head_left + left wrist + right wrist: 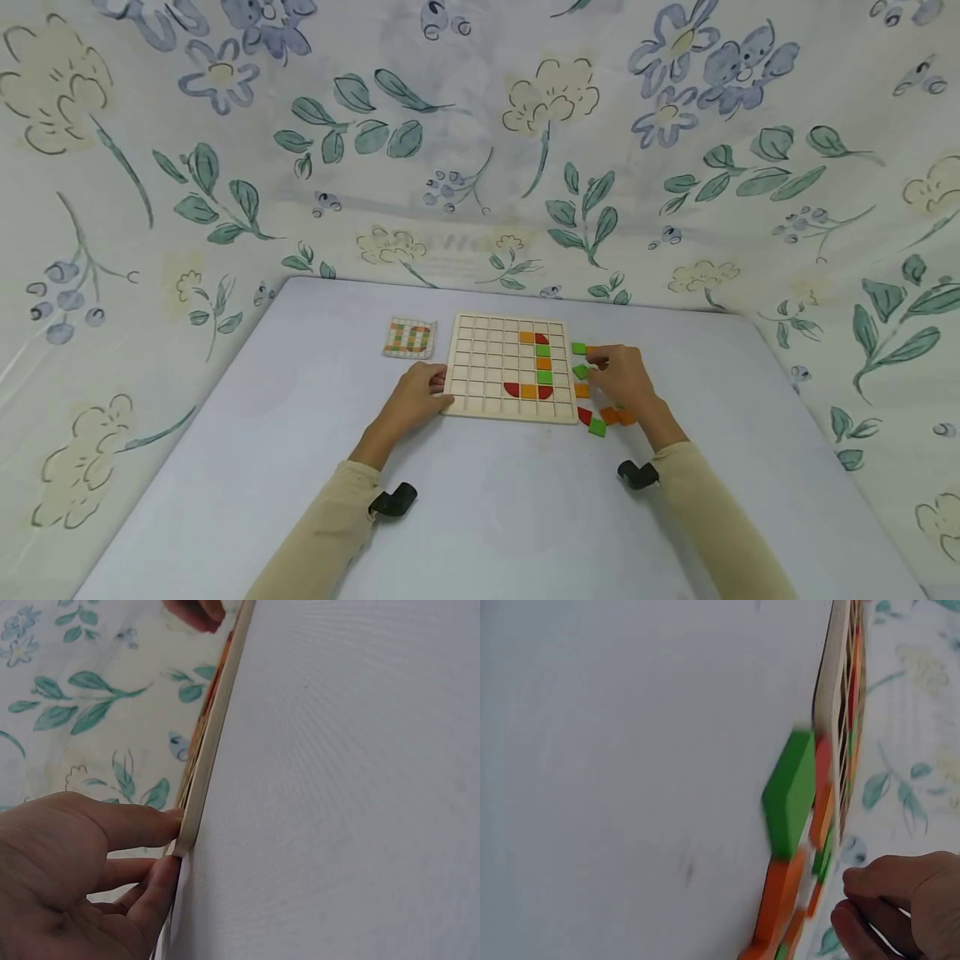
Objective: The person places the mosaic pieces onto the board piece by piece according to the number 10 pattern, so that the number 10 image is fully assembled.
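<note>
A square wooden grid board (480,375) lies on the table, with orange, green and red tiles set in its right-hand columns. My left hand (416,398) grips the board's near left corner; in the left wrist view the thumb (142,826) lies on top and the fingers meet the edge. My right hand (621,379) is over loose tiles beside the board's right side, fingertips close to a green tile (581,372). In the right wrist view its fingers (877,881) are loosely bent with a gap and no tile visible between them.
A small pattern card (409,338) with a coloured grid lies left of the board. Nearer me, right of the board, are a red tile (584,416), a green tile (597,427) and several orange ones. The white table (487,517) meets a flowered cloth (480,200) behind.
</note>
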Available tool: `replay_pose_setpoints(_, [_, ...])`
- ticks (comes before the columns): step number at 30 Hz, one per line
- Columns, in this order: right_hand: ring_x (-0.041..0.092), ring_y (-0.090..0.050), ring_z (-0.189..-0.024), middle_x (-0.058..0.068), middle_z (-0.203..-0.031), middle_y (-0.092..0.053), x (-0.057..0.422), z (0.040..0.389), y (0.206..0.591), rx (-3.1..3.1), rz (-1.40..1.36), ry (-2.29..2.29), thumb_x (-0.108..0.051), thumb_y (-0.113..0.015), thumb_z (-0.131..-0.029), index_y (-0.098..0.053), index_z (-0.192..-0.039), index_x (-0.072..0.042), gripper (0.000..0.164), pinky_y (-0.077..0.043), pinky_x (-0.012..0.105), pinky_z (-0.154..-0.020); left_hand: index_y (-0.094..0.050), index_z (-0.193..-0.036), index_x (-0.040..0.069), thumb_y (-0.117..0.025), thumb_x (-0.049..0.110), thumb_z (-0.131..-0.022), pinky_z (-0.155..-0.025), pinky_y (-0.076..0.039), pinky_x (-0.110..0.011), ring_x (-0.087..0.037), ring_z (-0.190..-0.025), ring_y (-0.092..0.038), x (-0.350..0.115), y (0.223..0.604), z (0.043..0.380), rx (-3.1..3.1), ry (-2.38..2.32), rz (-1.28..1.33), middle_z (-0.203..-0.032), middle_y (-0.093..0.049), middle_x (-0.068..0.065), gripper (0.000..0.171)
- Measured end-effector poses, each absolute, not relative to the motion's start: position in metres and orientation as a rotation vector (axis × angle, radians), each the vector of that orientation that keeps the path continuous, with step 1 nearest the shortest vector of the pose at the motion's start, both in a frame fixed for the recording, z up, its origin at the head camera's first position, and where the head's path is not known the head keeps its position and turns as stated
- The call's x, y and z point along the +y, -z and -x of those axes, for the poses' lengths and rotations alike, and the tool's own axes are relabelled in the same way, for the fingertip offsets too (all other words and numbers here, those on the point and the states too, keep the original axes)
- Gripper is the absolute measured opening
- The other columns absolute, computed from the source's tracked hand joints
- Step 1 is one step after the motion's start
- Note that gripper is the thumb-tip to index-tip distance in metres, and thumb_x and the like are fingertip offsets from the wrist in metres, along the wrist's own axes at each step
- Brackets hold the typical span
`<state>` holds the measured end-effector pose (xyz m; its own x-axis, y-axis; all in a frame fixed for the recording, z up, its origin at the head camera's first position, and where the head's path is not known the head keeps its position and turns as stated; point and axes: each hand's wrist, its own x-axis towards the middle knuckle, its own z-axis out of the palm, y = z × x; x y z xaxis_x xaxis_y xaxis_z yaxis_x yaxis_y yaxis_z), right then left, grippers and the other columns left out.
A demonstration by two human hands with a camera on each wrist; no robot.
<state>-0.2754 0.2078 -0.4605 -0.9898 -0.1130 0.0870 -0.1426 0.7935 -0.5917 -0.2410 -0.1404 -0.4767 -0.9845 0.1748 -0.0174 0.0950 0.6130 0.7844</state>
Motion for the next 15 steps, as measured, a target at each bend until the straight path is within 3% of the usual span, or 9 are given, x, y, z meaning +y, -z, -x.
replay_pose_setpoints(8, [0.031,-0.062,-0.087,0.020,-0.096,-0.070,0.245,0.281,0.462,-2.840,-0.131,-0.836,-0.002,-0.064,-0.088,-0.071,-0.103,0.007,0.019,-0.056,0.045,-0.079,-0.052,-0.133,-0.011,-0.074,0.003,-0.083,-0.092,-0.053,-0.032,-0.026,-0.106,-0.060,-0.140,0.477,0.241,2.735,-1.308,-0.210,-0.113,-0.054,-0.017,0.055])
replay_pose_setpoints(15, [0.028,-0.061,-0.078,0.015,-0.085,-0.069,0.253,0.279,0.466,-2.879,-0.014,-0.857,-0.009,-0.071,-0.086,-0.071,-0.092,0.004,0.015,-0.055,0.039,-0.069,-0.051,-0.133,-0.012,-0.073,0.002,-0.084,-0.092,-0.053,-0.033,-0.028,-0.107,-0.060,-0.141,0.476,0.241,2.729,-1.322,-0.234,-0.114,-0.054,-0.018,0.056])
